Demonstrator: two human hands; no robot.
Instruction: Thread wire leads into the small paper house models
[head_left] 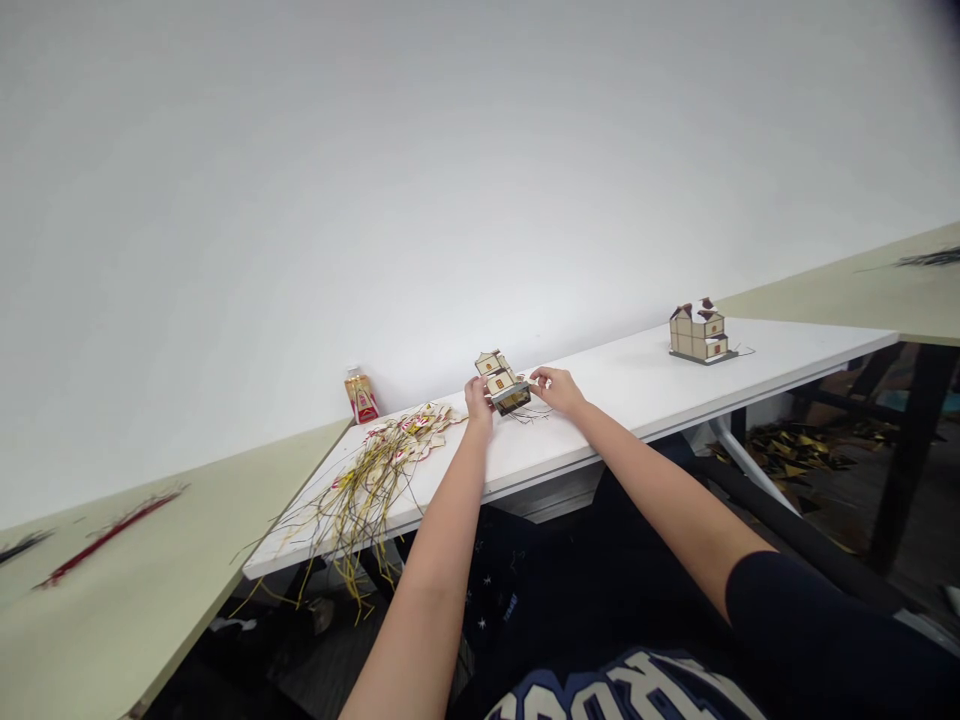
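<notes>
My left hand (478,400) is closed around the left side of a small cream model house (496,376). The house is tilted above the table, and its dark hollow underside shows at the front. Close to the house's right edge, my right hand (556,388) has its thumb and fingers pinched together. Whatever they hold is too small to make out. Thin dark wires hang below the house and lie on the white table (555,440) under it.
A bundle of yellow and dark wires with white and red tags (375,465) spills over the table's front left edge. A bottle with a red label (361,396) stands behind it. Another model house (701,332) is at the right. Red wires (112,535) lie on the left table.
</notes>
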